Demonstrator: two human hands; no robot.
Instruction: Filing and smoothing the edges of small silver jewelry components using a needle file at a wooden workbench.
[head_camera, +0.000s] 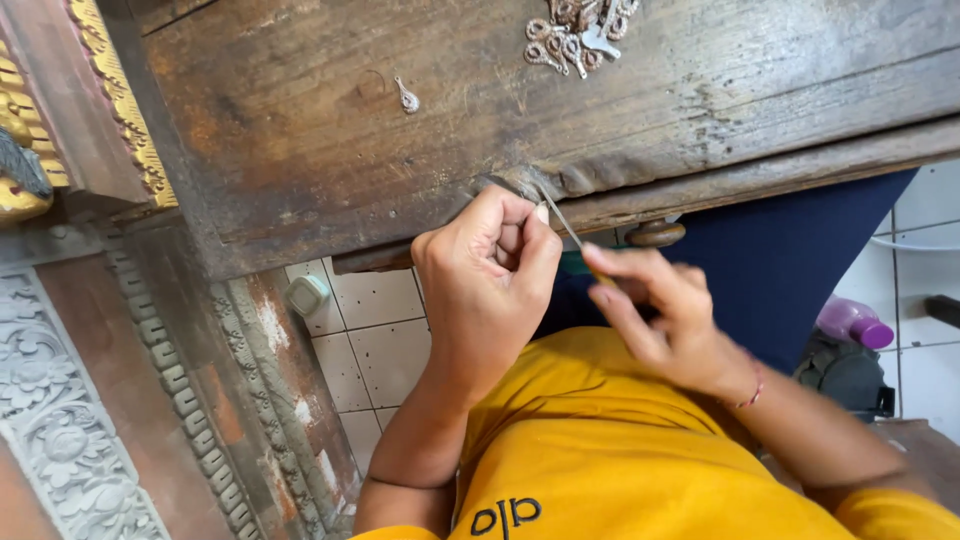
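Observation:
My left hand (487, 285) is closed at the worn front edge of a dark wooden workbench (300, 150), fingers pinched together on something too small to make out. My right hand (660, 315) grips a thin metal file (562, 226) by its handle, and the blade slants up to the fingertips of my left hand at the bench edge. The right hand is blurred. A single small silver ornament (406, 97) lies on the bench top, well above my hands.
A pile of several small silver scroll-shaped pieces (575, 35) lies at the bench's far edge. Carved gilded woodwork (120, 100) and a grey carved panel (60, 420) stand at left. Below are white floor tiles (375, 340), a purple bottle (853, 322) and a round drawer knob (656, 233).

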